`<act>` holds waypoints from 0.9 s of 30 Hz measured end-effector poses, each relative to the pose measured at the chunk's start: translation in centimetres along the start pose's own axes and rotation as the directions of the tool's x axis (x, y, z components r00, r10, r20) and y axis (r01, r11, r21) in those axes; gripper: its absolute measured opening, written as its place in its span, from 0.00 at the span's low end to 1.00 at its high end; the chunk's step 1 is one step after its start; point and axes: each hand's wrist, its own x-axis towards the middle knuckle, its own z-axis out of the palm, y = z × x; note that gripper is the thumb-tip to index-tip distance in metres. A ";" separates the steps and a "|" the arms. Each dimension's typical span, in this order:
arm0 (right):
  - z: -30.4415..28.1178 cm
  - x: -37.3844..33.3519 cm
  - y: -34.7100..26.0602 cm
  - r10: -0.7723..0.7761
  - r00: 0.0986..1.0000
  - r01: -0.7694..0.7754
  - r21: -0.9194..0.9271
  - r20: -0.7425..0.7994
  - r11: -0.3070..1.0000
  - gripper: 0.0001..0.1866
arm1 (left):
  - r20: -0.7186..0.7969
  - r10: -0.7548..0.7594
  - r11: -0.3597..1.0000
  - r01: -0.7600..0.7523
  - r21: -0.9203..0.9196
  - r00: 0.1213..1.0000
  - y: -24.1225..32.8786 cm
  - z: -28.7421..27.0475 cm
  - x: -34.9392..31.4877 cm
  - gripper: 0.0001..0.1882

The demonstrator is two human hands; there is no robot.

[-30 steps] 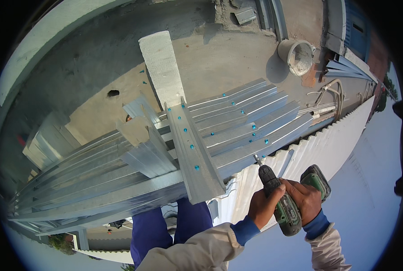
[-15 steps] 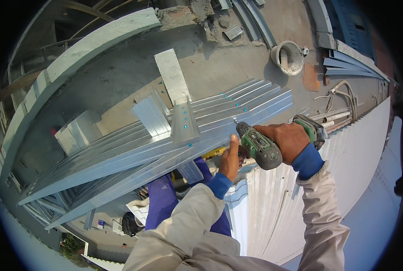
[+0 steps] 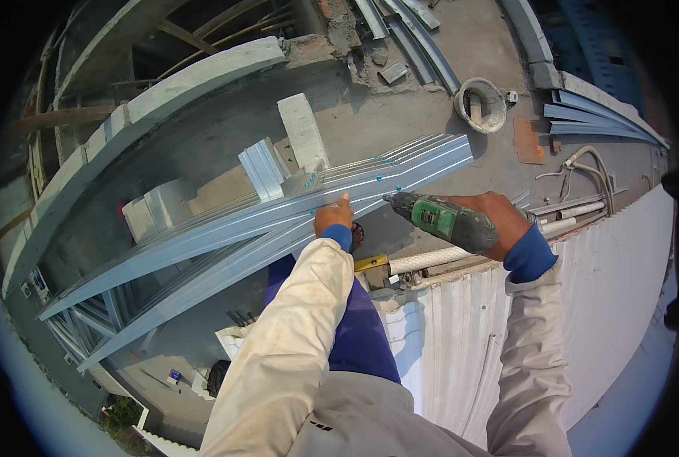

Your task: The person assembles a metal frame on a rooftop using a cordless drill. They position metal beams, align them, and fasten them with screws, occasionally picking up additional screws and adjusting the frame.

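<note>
My right hand (image 3: 495, 221) is wrapped round a green and black cordless drill (image 3: 435, 217). The drill's nose points left, beside the edge of a long silvery metal roof truss (image 3: 202, 251). Closed over the near side of this truss, my left hand (image 3: 332, 217) has its thumb raised; its other fingers are partly hidden. Several small teal screw heads (image 3: 379, 178) dot the truss near both hands. A short ribbed metal offcut (image 3: 262, 169) and a pale block (image 3: 301, 131) lie at its far side.
A whitish bucket (image 3: 480, 105) stands at the far right, near stacked metal channels (image 3: 591, 118). Pipes (image 3: 575, 217) and a bent hose (image 3: 594, 164) lie to the right. White corrugated sheeting (image 3: 476, 343) spreads in front. A low wall (image 3: 172, 84) curves along the left.
My left hand has moved left from near the drill onto the truss. The drill has tilted flatter. The truss shows more of its side, and the short channel across it is no longer plainly seen.
</note>
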 end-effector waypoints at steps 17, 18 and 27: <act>31.2 -22.2 -4.9 0.417 0.834 -0.489 0.131 0.362 0.862 0.27 | 0.052 0.115 0.958 -0.124 0.259 0.992 -1.7 1.5 3.8 0.35; 31.6 -22.3 -5.3 0.459 0.820 -0.535 0.174 0.343 0.827 0.27 | 0.119 0.188 0.941 -0.213 0.261 0.975 -2.8 1.2 3.6 0.34; 28.8 -16.8 -5.9 0.404 0.867 -0.043 0.764 -0.291 0.643 0.25 | 0.607 0.212 0.754 0.267 -0.600 0.766 -11.3 -1.6 -6.0 0.17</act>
